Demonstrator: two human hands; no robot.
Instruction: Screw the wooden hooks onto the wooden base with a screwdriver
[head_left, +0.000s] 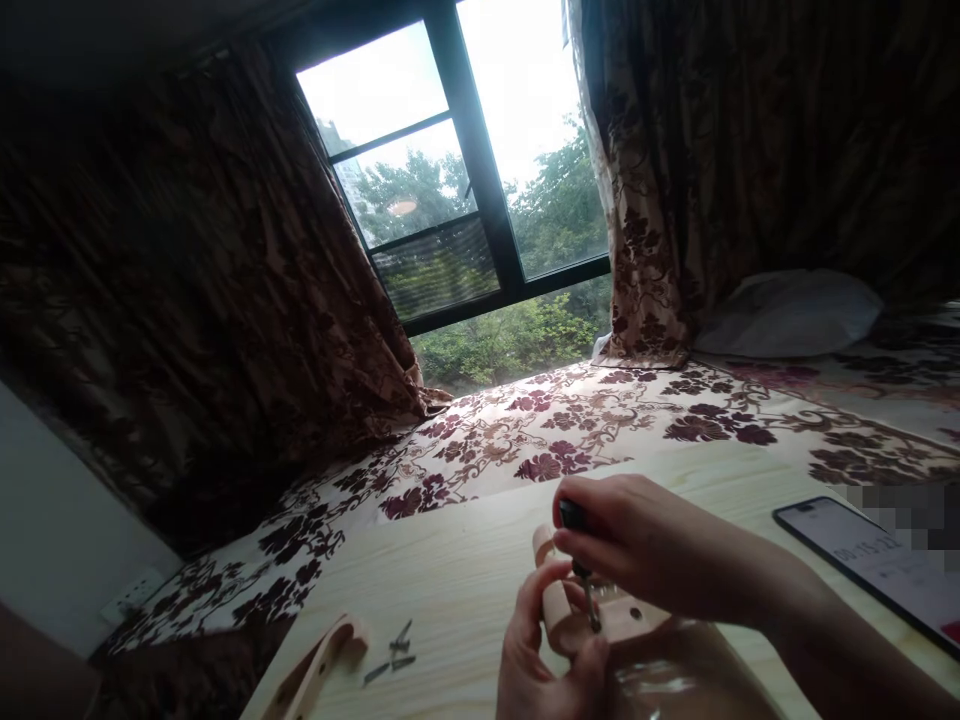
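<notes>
My right hand (630,545) is closed round the dark handle of a screwdriver (587,590), which points down. Its metal tip meets a pale wooden piece (637,615) that has a dark round hole and a rounded end. My left hand (544,650) wraps round that wooden piece from the near left side, fingers on its rounded part. Several screws (397,650) lie in a small group on the board, left of my hands. Farther left rests another curved wooden piece (322,660) with holes in it.
A light wooden board (442,560) carries the work. At the right lies a phone (877,565) with a timer on its screen. Beneath and behind is a flowered cover (555,430). A window (480,200) between patterned curtains (187,250) stands at the back, a white pillow-like bundle (787,312) right of it.
</notes>
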